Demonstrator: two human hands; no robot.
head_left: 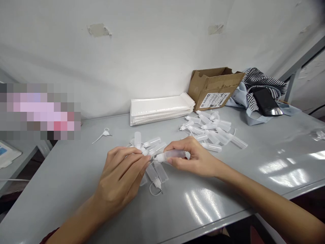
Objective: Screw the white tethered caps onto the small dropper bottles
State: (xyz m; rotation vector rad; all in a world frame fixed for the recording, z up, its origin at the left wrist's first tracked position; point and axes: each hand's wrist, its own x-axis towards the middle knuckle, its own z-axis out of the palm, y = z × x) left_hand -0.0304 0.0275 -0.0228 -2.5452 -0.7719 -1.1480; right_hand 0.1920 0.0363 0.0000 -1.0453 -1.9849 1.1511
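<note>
My right hand (194,157) grips a small translucent squeeze bottle (177,154) between thumb and fingers. The bottle lies nearly level, its white needle-tip cap (160,157) pointing left. At the metal needle, my left hand (124,174) is closed with fingertips pressed together. Whatever those fingers pinch is hidden. Beneath and around the fingertips lies a pile of similar bottles; one bottle (137,139) shows upright behind the left hand. Nearer me, another bottle (157,183) has a needle tip and a looped white strap.
Several more needle-tip bottles (220,134) are scattered beyond my right hand. A loose needle cap (105,133) lies at left on the grey table (76,169). Along the wall are stacked white padded envelopes (159,106), a cardboard box (215,88), striped cloth (265,79) and a black device (266,101).
</note>
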